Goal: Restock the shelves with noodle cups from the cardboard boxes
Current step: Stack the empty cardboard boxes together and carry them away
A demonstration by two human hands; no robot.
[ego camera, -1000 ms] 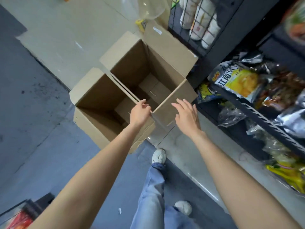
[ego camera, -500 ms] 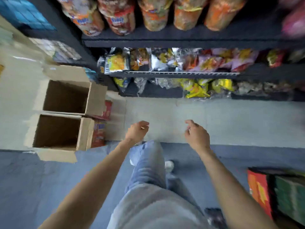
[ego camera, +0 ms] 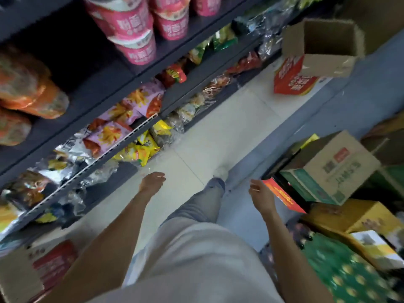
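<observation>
My left hand (ego camera: pixel 152 183) and right hand (ego camera: pixel 261 196) loose, holding nothing; pink noodle cups (ego camera: pixel 133 25) shelved, print unreadable.

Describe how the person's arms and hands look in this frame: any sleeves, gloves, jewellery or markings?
Both forearms are bare as far as the frame shows; no sleeve edge is visible. The left hand and right hand wear no gloves, and no watch, ring or bracelet can be made out, though the picture is motion-blurred. Below them show a light grey top and blue-grey jeans.
</observation>
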